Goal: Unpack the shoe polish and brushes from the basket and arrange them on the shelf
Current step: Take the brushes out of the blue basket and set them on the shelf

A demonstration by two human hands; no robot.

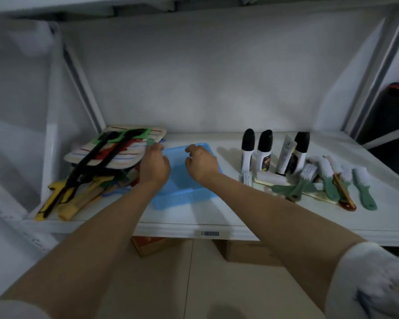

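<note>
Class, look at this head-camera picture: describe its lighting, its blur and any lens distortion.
Head view: dim, cool light, brightest on the back wall; soft shadows lie beside the polish bottles and brushes. The shelf edge and uprights bow from the wide lens. The sleeve at the lower right is blurred.

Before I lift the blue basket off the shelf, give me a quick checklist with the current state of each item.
1. Blue perforated plastic basket emptied: cannot tell, the hands hide part of its floor.
2. Black-capped white polish bottles upright on the white shelf: ok.
3. Green-handled white-bristle brushes out on the shelf: ok, though they overlap.
4. Left hand free: cannot tell, a small green piece shows at its fingertips.
5. Right hand free: ok, fingers loosely curled over the basket, holding nothing.
6. Room beside the basket: not ok, the stack of colourful tools sits close to its left side.
</note>
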